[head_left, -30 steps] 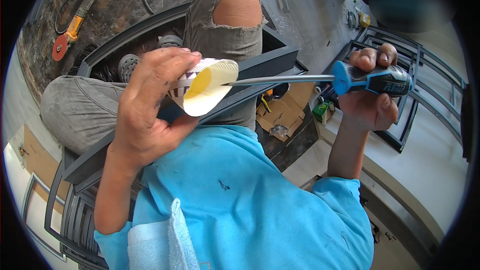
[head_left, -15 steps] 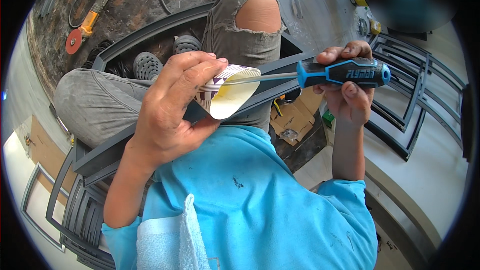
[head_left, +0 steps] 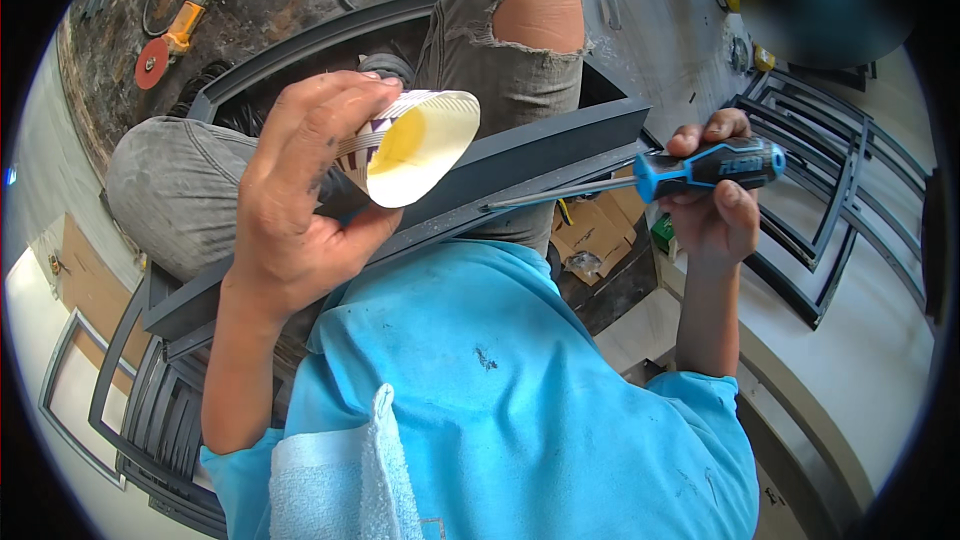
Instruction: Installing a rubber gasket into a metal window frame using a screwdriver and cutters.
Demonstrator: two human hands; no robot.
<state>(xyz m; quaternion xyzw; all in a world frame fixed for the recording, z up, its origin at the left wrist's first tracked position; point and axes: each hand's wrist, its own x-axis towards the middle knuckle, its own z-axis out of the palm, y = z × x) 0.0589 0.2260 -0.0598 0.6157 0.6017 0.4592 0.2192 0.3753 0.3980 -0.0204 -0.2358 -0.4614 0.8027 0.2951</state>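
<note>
A paper cup (head_left: 436,145), pale inside with a yellow substance in its bottom and dark patterning outside, is gripped in my left hand (head_left: 290,185). Its rim is squeezed out of round and its mouth tilts to the right. My right hand (head_left: 715,190) is closed around the black and blue handle of a screwdriver (head_left: 705,170). The shaft points left, and its tip is clear of the cup, above a dark grey metal frame (head_left: 520,145). That frame lies across my lap.
An orange angle grinder (head_left: 183,28) with a reddish disc rests on the dark floor at the far left. Stacked dark metal frames stand at the right (head_left: 820,160) and lower left (head_left: 165,430). Cardboard (head_left: 597,230) lies beyond my lap, and a light blue towel (head_left: 330,485) hangs on my chest.
The screwdriver has come out of the cup and shifted right. My left hand has moved left with the cup, opening a gap between them.
</note>
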